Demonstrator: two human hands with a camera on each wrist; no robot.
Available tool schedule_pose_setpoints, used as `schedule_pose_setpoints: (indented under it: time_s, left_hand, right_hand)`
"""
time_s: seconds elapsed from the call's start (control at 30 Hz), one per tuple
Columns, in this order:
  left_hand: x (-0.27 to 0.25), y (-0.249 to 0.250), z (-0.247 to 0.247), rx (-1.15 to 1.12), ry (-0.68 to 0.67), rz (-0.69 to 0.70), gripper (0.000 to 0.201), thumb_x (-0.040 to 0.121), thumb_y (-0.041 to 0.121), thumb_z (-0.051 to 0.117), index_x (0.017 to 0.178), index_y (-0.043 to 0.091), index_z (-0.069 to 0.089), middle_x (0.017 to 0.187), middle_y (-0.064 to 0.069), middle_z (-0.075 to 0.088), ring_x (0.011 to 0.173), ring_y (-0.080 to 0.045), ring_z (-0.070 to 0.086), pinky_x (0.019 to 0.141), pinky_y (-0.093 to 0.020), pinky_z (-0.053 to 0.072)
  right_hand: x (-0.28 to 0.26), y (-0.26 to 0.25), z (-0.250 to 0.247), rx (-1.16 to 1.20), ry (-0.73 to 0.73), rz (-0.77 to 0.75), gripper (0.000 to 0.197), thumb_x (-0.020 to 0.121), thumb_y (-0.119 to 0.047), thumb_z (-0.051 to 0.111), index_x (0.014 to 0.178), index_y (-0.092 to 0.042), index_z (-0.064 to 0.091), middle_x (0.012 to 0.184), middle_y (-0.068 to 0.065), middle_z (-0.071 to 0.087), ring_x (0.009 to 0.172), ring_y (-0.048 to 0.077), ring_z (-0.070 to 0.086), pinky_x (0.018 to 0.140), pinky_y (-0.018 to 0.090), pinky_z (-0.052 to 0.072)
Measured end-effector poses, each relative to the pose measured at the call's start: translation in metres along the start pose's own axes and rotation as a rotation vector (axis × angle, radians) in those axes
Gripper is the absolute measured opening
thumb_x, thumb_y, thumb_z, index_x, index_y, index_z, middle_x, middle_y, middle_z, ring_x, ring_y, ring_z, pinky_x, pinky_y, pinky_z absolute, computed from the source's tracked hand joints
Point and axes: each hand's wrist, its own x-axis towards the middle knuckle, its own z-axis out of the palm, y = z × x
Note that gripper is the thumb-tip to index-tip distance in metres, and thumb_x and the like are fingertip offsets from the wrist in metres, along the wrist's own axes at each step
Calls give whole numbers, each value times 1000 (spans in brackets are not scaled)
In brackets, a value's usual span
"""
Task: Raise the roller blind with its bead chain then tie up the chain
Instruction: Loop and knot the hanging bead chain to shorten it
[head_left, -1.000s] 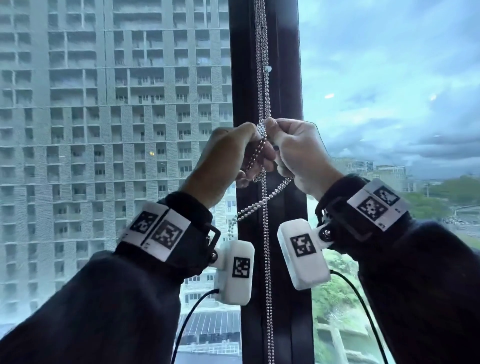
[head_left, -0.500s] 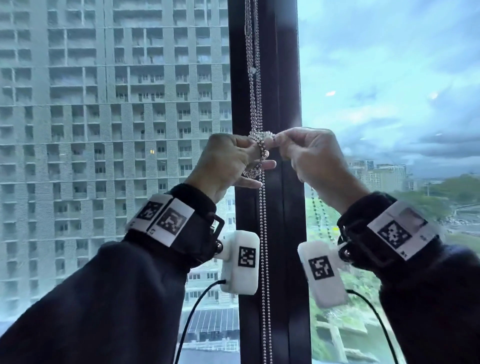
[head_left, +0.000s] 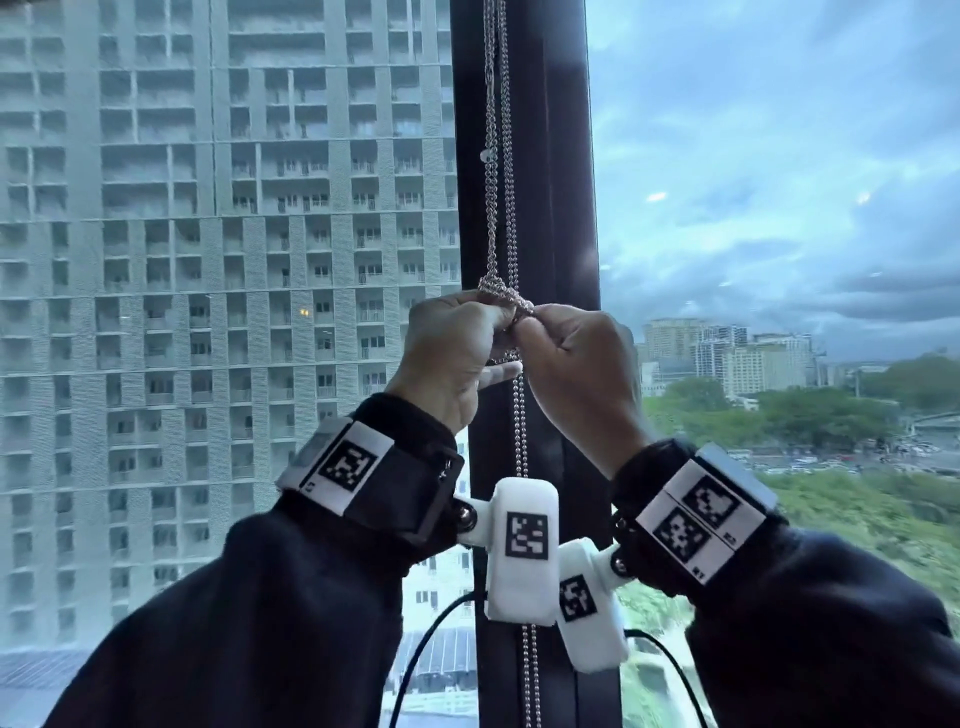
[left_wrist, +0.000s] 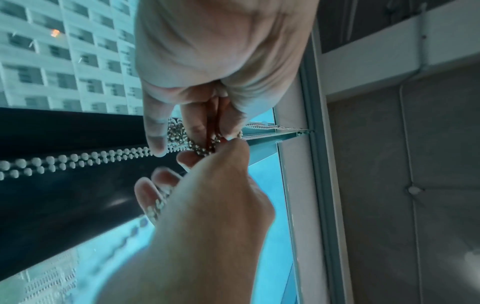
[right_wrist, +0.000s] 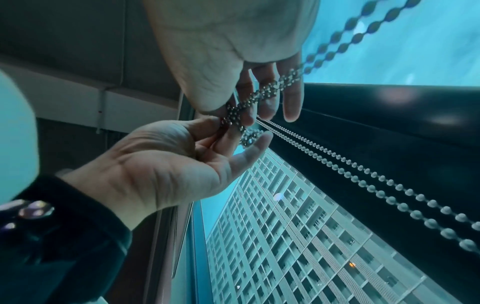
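A silver bead chain (head_left: 521, 426) hangs in double strands in front of the dark window post (head_left: 561, 208). At chest height it is bunched into a small knot (head_left: 500, 289). My left hand (head_left: 496, 318) pinches the chain just under the knot, with its little finger sticking out straight. My right hand (head_left: 531, 318) pinches the same bunch from the right, knuckles against the left hand. In the left wrist view my left fingers (left_wrist: 187, 125) close on the beads (left_wrist: 179, 135). In the right wrist view a twisted length (right_wrist: 262, 94) runs across my right fingers (right_wrist: 292, 98).
Window glass (head_left: 234, 312) stands on both sides of the post, with a tall apartment block outside on the left and sky and trees on the right. The free chain (head_left: 531, 675) hangs on below my wrists. A grey ceiling (left_wrist: 415, 185) shows above.
My right hand has come back in against the left hand. The slack diagonal strand is gone and the chain is drawn into a tighter bunch. Both hands sit slightly lower.
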Motion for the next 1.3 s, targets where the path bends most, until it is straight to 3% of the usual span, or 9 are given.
schedule_pose_setpoints:
  time_s: [0.23,0.37,0.6,0.7,0.8,0.9,1.13,1.2,1.3]
  left_hand:
    - [-2,7,-11,-91,-85,-78,10,90,12,66,82,12,70,79,0,75,71,-14,74,91,-51,51]
    - [-9,17,-21,-113,-149,-88,20,97,16,57,78,12,63,51,7,57,59,-10,64,94,-51,52]
    - [-21,16,-36,322,-276,106,28,103,27,48,83,10,57,46,9,28,35,-6,24,43,-24,36]
    - [-29,9,-37,523,-359,189,34,104,25,46,78,6,58,48,3,31,37,-11,23,38,-23,27]
    - [-33,6,-37,552,-404,206,37,104,22,46,72,7,57,48,0,31,37,-10,22,39,-23,20]
    - [-37,4,-37,565,-460,173,37,104,20,47,71,5,57,44,4,34,35,-6,24,37,-20,22]
    - [-49,-1,-38,704,-530,80,35,102,15,49,68,7,56,51,1,42,37,-5,35,38,-17,32]
    - [-53,-10,-37,702,-561,26,33,102,16,48,72,7,55,55,-1,43,40,-8,39,43,-24,38]
    - [-54,-14,-36,705,-569,31,35,102,22,48,70,11,55,51,-2,49,42,-16,50,52,-34,44]
  right_hand:
    - [7,-1,-7,-119,105,26,37,87,-30,52,54,-11,50,43,-5,43,44,9,40,44,29,32]
    - [20,14,-15,-178,29,8,34,89,-22,55,59,-4,56,48,2,49,44,17,39,44,30,33]
    - [38,3,-17,67,-38,68,15,91,-7,56,83,-14,67,82,8,75,63,14,67,51,23,49]
    - [40,-1,-15,214,-107,85,32,91,6,49,93,-18,69,92,6,74,61,0,65,54,16,48]
    - [40,-11,-13,544,-197,198,41,89,17,39,98,-7,70,94,11,75,79,18,74,71,34,61]
    - [35,-23,-14,785,-350,345,43,84,22,33,97,1,68,72,12,68,66,28,67,59,34,57]
    - [18,-33,-11,1003,-487,404,25,70,2,34,83,-2,55,57,4,43,56,21,43,50,28,34]
    - [15,-36,-10,950,-500,396,7,83,-11,45,78,-10,50,56,-1,37,50,18,35,48,27,30]
    - [11,-39,-5,903,-420,399,32,104,-28,49,76,-13,45,54,-3,38,42,12,28,39,21,23]
